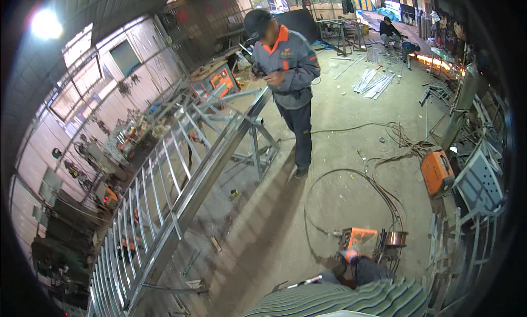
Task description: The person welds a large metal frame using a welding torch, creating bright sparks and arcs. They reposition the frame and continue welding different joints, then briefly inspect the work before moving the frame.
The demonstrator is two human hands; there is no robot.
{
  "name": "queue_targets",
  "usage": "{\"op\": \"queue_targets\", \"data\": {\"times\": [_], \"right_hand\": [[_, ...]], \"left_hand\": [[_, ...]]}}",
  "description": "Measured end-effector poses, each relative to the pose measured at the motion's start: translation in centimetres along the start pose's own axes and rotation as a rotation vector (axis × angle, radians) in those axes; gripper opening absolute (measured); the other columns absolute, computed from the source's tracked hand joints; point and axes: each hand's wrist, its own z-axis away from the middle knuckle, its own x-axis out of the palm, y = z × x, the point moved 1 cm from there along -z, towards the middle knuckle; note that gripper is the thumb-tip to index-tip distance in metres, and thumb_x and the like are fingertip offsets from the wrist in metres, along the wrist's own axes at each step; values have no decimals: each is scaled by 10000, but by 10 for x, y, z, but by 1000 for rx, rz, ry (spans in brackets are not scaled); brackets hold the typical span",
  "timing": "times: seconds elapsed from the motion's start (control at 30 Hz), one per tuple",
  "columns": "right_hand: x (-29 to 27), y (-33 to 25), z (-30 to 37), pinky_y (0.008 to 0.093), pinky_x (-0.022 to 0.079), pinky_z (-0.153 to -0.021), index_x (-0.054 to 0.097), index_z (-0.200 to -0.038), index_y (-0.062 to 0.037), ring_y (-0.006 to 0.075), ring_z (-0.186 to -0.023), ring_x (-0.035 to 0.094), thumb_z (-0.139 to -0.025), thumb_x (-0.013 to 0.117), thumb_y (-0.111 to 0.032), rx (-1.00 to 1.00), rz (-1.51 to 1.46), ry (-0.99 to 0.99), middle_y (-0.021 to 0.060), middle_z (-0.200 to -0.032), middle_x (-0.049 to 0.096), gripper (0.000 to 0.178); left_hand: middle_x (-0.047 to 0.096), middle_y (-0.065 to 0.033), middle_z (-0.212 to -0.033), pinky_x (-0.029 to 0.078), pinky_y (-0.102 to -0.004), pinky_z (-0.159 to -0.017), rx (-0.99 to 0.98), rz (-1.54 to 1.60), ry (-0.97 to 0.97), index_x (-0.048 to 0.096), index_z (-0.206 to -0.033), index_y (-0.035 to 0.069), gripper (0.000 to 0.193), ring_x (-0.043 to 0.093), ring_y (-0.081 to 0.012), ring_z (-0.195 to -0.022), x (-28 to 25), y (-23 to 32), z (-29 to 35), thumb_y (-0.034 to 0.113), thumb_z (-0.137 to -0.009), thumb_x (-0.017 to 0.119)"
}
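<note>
Neither of my hands can be made out. My striped clothing (pixel 340 300) fills the lower edge, with dark cloth (pixel 372 270) just beyond it. A small orange and pale shape (pixel 349 255) shows at that cloth's edge; I cannot tell what it is. Right in front stands an orange wire feeder (pixel 359 237) with a spool of copper-coloured wire (pixel 396 238) beside it. A thin white rod-like thing (pixel 304 282) lies across the near edge of my clothing. To the left stretches a long metal frame with many crossbars (pixel 170 215), resting on a metal stand (pixel 255 152).
A person in a grey and orange jacket (pixel 291 64) stands at the frame's far end. Cables (pixel 329 171) loop over the floor to an orange machine (pixel 437 171). Metal strips (pixel 375 83) lie farther back. Sparks (pixel 433 62) fly near people at the far right. Metal racks (pixel 472 240) line the right.
</note>
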Motion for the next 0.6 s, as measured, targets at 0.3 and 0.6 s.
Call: {"op": "queue_targets", "data": {"times": [0.3,0.6], "right_hand": [[-113,-307,-113,376,549,-626,691,-987,-85,208,-742,690,-970,625,-379,146,-802,-301,72,-854,718,302],[-25,-467,-162,504,586,-727,605,-1185,-125,358,-882,701,-1004,602,-451,174,-265,-786,152,-998,703,373]], "left_hand": [[715,-235,-1099,565,-495,-820,-196,365,164,644,-1267,61,370,689,-405,-1026,136,-119,114,287,-987,560],[708,-234,-1035,562,-537,-766,-661,866,405,630,-1245,125,295,685,-451,-926,250,-119,231,259,-993,552]]}}
